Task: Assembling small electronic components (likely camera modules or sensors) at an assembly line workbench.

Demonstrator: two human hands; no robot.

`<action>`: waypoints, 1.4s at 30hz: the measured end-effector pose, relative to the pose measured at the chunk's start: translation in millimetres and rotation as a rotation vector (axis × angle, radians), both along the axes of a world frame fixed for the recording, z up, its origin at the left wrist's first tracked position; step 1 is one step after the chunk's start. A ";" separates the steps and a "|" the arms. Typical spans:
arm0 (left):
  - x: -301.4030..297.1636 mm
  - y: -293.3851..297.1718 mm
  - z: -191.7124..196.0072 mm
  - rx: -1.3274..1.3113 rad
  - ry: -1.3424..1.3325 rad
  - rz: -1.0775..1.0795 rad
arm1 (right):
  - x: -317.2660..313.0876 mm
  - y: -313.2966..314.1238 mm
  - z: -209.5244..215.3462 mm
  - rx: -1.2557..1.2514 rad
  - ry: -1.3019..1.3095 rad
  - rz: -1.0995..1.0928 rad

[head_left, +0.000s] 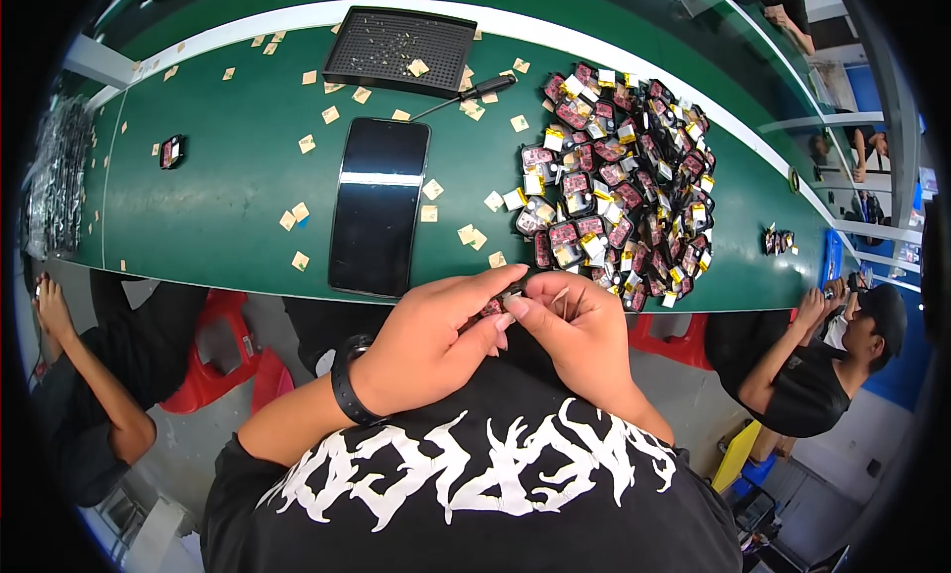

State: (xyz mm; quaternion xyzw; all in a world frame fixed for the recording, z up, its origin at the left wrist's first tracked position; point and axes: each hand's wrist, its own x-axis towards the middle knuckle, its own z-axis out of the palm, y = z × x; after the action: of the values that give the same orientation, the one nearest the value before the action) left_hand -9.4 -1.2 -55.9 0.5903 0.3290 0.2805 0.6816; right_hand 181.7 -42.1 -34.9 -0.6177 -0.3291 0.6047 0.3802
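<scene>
Head cam, looking down: both hands meet just off the near edge of the green surface (228,207), above the black printed shirt (475,484). Left hand (436,340) has its grip pressed together, thumb + index pinching a small dark part (492,305) w/ a bit of red on it. Right hand (575,330) is also closed down on the same part from the other side, fingertips (517,311) touching it, so the two grips meet on that one tiny piece. Can't tell exactly what the part is, mostly hidden by fingers. Black wristband (347,380) on the left wrist.

Counts, as far as I can see:
- 1 black phone (378,205) lying flat, screen up, middle of the surface, just beyond the left hand
- 1 black grid tray (401,48) at the far side, a few tan bits in it
- 1 black-handled screwdriver (466,95) between tray and pile
- 1 big pile of small red/black parts w/ yellow tags (619,182) right of the phone, way too many to count
- 1 lone red/black part (171,151) far left
- tan square stickers (295,214) scattered all over, dozens, not countable

Other ppl sit at both sides: an arm (74,375) at left, a person in black (812,375) at right.
</scene>
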 end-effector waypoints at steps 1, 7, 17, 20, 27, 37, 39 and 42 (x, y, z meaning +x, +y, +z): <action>-0.8 -0.1 -1.0 0.025 0.029 -0.001 | 0.4 -1.2 -2.9 0.000 0.002 0.001; -1.5 -1.4 1.7 -0.033 0.019 0.011 | 4.4 -3.2 -7.5 0.262 -0.243 0.169; -6.8 5.1 1.8 0.065 0.026 -0.082 | -1.3 -4.9 -7.9 0.150 -0.034 0.103; -6.7 4.5 3.0 0.129 0.032 -0.052 | -2.3 -1.6 -4.6 0.083 0.049 0.109; -15.8 5.1 7.8 0.118 0.095 -0.077 | -3.1 -4.2 -5.6 0.044 0.089 0.166; -33.9 15.9 31.5 -0.535 -0.117 -0.141 | 10.1 -2.8 9.8 0.428 -0.215 0.272; -38.4 17.2 36.5 -0.507 -0.170 -0.153 | 18.9 4.0 28.5 0.632 -0.390 0.373; -43.1 19.1 44.2 -0.485 -0.162 -0.179 | 24.6 4.2 32.5 0.836 -0.475 0.412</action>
State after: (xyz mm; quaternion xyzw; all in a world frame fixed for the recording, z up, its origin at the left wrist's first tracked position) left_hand -52.4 17.9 -11.7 0.4120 0.2774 0.1785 0.8494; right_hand 206.3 -37.9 -2.4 -0.4556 -0.7343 0.3270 0.3824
